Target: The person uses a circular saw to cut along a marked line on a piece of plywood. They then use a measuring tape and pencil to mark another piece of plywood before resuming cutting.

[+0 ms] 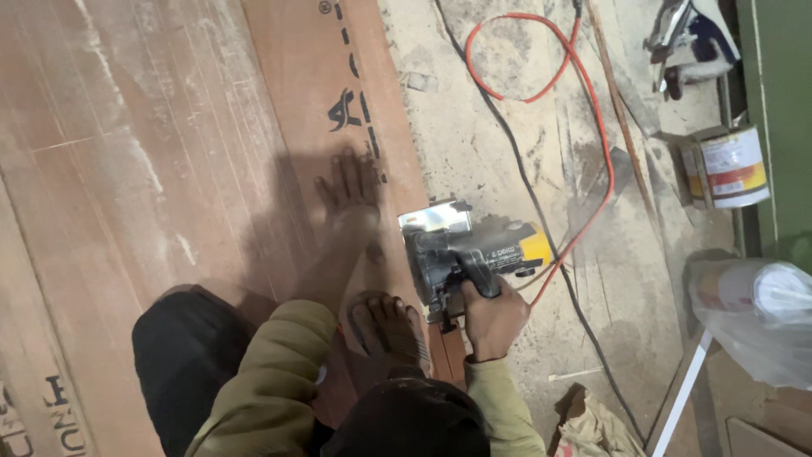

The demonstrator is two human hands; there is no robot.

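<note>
My right hand [493, 320] is wrapped tight round the rear handle of the circular saw [461, 251]; the saw sits on the right edge of the plywood sheet [169, 169], at about four o'clock from the sheet's middle; its yellow-ended motor housing points toward three o'clock. My left hand [348, 188] lies flat on the plywood, fingers spread, at eleven o'clock from the saw and just beside it; it pinches nothing. My bare foot [387, 326] presses the sheet at seven o'clock from the saw. The saw looks heavy and rigid, best held by its handle, clear of the blade guard; the sheet looks stiff, broad, dusty. An orange cable [592, 110] loops off toward one o'clock; a paint tin [732, 167] stands at two o'clock.
</note>
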